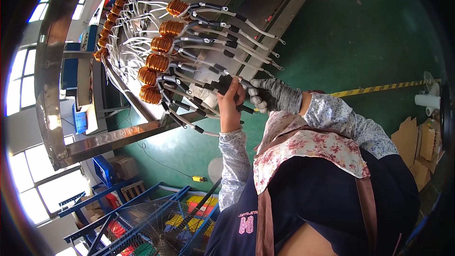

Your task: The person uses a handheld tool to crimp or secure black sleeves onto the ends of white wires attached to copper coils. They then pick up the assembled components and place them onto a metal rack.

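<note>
My left hand (231, 106), bare, is closed at the table's edge, thumb and fingers pinching short black sleeves (219, 86). Close beside it, my right hand (277, 96) wears a grey knitted glove. Its fingers are curled round the end of a white cable lead (232, 74) with a dark sleeve on it. The lead runs back toward a row of copper-wound coils (157, 62) on the metal table. Several other white leads with black sleeves (231, 44) and metal lugs fan out over the edge. My fingers partly hide the gripped pieces.
A second line of copper coils (107, 24) lies along the table's far left side. The metal table frame (113, 138) borders the left. Below stand a wire fan guard (156, 230) and blue racks with coloured bins. Cardboard (411, 147) leans at the right, near yellow-black floor tape (379, 87).
</note>
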The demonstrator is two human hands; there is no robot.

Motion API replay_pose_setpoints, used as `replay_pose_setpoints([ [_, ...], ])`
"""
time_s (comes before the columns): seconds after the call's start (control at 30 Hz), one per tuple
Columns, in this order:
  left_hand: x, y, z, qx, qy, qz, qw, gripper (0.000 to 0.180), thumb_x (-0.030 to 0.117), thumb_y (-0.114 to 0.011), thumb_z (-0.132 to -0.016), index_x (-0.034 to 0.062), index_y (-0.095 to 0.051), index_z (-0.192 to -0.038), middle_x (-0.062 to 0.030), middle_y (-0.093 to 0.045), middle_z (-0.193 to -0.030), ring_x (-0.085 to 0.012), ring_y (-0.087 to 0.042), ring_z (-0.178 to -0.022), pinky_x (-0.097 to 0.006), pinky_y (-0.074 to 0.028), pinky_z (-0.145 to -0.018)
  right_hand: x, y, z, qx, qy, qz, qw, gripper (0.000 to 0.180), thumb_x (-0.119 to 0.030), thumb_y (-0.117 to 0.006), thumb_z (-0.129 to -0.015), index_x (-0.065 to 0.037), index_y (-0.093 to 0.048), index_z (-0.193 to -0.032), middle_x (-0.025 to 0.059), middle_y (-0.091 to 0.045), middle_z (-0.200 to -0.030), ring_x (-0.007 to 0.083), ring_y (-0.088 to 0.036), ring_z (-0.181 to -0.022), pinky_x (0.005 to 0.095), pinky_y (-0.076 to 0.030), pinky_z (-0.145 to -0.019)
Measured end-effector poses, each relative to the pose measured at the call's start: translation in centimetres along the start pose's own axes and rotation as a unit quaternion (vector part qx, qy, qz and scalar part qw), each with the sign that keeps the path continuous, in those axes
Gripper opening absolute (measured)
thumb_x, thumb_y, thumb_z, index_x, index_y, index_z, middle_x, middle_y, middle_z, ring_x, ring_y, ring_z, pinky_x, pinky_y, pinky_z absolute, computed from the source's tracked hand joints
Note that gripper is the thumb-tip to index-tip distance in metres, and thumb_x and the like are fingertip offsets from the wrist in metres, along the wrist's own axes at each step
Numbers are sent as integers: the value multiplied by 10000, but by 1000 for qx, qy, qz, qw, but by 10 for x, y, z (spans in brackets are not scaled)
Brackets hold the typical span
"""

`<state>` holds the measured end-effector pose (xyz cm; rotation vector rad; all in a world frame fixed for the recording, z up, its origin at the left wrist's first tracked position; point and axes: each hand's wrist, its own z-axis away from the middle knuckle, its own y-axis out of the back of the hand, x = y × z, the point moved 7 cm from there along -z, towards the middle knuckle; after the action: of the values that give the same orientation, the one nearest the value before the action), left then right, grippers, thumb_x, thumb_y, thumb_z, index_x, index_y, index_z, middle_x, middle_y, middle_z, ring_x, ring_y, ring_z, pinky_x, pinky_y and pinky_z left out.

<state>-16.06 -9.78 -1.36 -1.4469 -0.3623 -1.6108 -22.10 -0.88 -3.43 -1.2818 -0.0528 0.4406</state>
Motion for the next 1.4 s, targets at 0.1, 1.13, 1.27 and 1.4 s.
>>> replay_pose_setpoints([
  [0.1,2,4,8,18,13,-54,998,165,168,-575,-887,4,-586,-906,35,-417,-609,-42,-337,-462,-196,-215,-415,-4,14,2,66,41,21,997,312,-370,-510,-919,-72,-600,-900,66,-604,-716,151,-569,-590,292,-445,-471],
  [1.13,-5,6,29,-9,-117,-480,870,236,97,-739,-702,-10,-609,-868,-66,-616,-684,-87,-526,-606,-245,-433,-571,-5,44,18,210,143,412,875,204,-173,-533,-889,-42,-621,-1018,18,-603,-718,90,-545,-582,238,-468,-519],
  [1.27,-1,6,29,0,-129,-521,844,224,88,-731,-701,-2,-611,-866,-72,-619,-675,-102,-532,-587,-252,-437,-572,-15,36,24,220,184,487,825,192,-167,-542,-884,-27,-637,-975,19,-608,-702,90,-549,-586,244,-468,-525],
  [1.4,-1,3,31,-22,-145,-510,847,201,69,-713,-701,-5,-608,-855,-70,-611,-652,-105,-528,-577,-254,-435,-567,-18,20,30,222,179,500,818,180,-157,-547,-881,-20,-644,-945,18,-603,-681,86,-532,-568,244,-459,-519],
])
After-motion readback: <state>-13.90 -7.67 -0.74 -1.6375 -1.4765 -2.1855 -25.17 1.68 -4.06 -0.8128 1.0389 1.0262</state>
